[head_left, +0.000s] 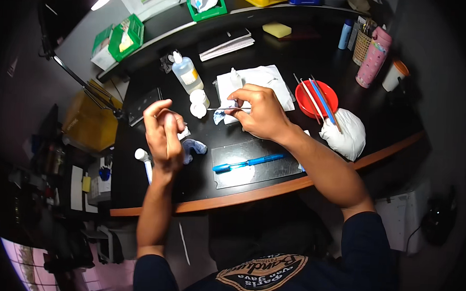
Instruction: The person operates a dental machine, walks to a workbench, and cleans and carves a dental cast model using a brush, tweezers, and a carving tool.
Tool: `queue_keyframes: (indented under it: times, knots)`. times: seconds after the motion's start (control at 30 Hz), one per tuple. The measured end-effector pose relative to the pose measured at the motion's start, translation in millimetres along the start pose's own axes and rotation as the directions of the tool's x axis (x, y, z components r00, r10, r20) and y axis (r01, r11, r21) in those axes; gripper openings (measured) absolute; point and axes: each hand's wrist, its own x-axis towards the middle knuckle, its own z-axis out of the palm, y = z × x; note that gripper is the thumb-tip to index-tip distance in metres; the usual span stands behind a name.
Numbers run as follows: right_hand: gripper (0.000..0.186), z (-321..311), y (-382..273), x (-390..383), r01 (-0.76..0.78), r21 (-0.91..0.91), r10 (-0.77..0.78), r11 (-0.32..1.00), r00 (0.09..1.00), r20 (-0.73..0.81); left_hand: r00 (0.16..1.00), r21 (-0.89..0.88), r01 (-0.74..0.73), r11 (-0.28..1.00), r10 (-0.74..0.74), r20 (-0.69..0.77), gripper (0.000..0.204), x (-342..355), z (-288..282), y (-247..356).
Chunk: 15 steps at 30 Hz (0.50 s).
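My right hand (pixel 258 111) is closed in a pinch on a thin metal instrument (pixel 216 109), whose tip points left toward a small white open jar (pixel 198 110). Below those fingers lies a crumpled, blue-stained tissue (pixel 220 116). My left hand (pixel 165 134) is raised with its fingers curled in; what they hold, if anything, is hidden. Beside it on the table rests a blue horseshoe-shaped piece (pixel 195 147), like a dental arch mould, with a small white bit (pixel 184 133) just above. A blue toothbrush (pixel 248 163) lies on a clear flat plate (pixel 228 183).
A clear bottle (pixel 187 73) and a small dropper bottle (pixel 236 78) on white paper (pixel 276 79) stand behind my hands. At right are a red bowl (pixel 320 89) with brushes, a white cloth bundle (pixel 349 138) and a pink flask (pixel 373 60). A lamp arm (pixel 81 82) reaches in at left.
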Motion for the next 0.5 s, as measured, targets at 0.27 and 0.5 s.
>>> queue_keyframes:
  times: [0.27, 0.5]
  knots:
    - [0.025, 13, 16, -3, 0.009, 0.016, -0.008, 1.000, 0.999, -0.049, 0.869, -0.796, 0.163, 0.584, 0.298, 0.396, 0.056, -54, 44, 210]
    - [0.023, 10, -6, -2, 0.019, -0.068, -0.017, 0.997, 0.999, 0.042, 0.923, -0.954, -0.017, 0.299, 0.372, 0.100, 0.029, -82, 79, 240]
